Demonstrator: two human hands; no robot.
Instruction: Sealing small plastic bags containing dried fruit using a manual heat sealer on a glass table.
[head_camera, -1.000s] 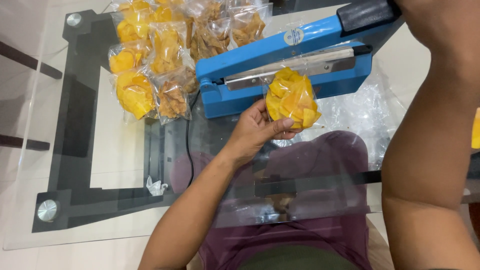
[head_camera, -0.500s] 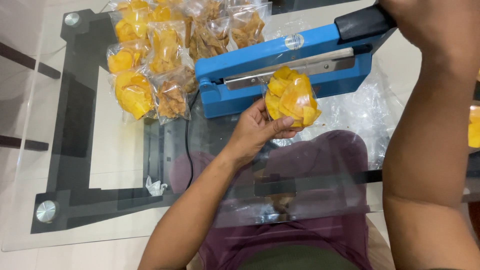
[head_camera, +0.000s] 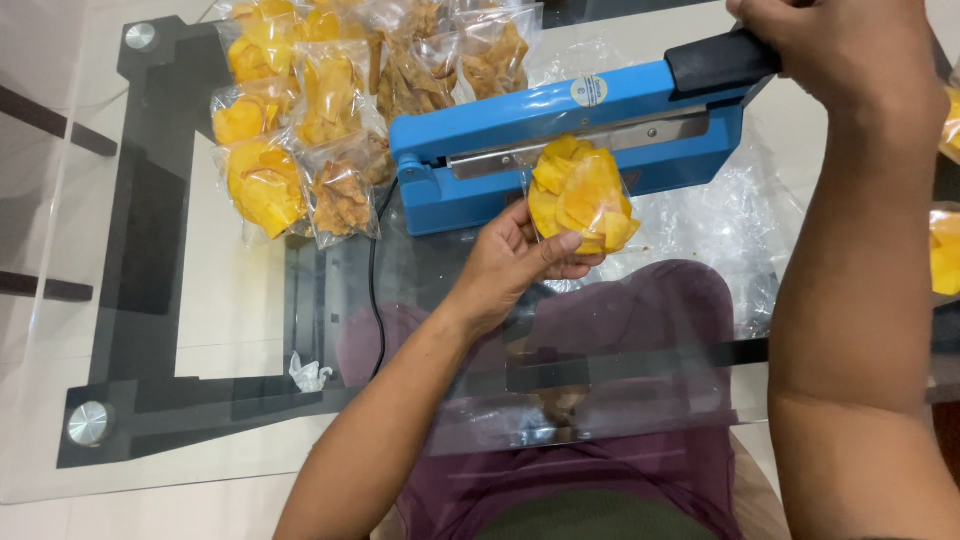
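Blue sealer arm (head_camera: 560, 100): lower than a second ago, nearly closed on bag neck.
Right hand (head_camera: 850, 45): grip clamped on black handle (head_camera: 715, 62), 1 o'clock.
Left hand (head_camera: 515, 260): grip clamped on chip bag (head_camera: 583, 195), 12 o'clock.

open glass table (head_camera: 230, 330) at lower left, just a crumpled scrap (head_camera: 309, 373) there. packed snack bags (head_camera: 330, 110) crowd the upper left, blue sealer (head_camera: 560, 150) blocks centre, loose plastic (head_camera: 720, 225) clutters the right.

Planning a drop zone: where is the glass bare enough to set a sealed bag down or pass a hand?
Free: the glass table left of the black cord, below the pile of filled bags, apart from a small paper scrap. Crowded: the far left corner with that pile, the blue sealer where left hand holds the chip bag, and crumpled plastic near right hand.
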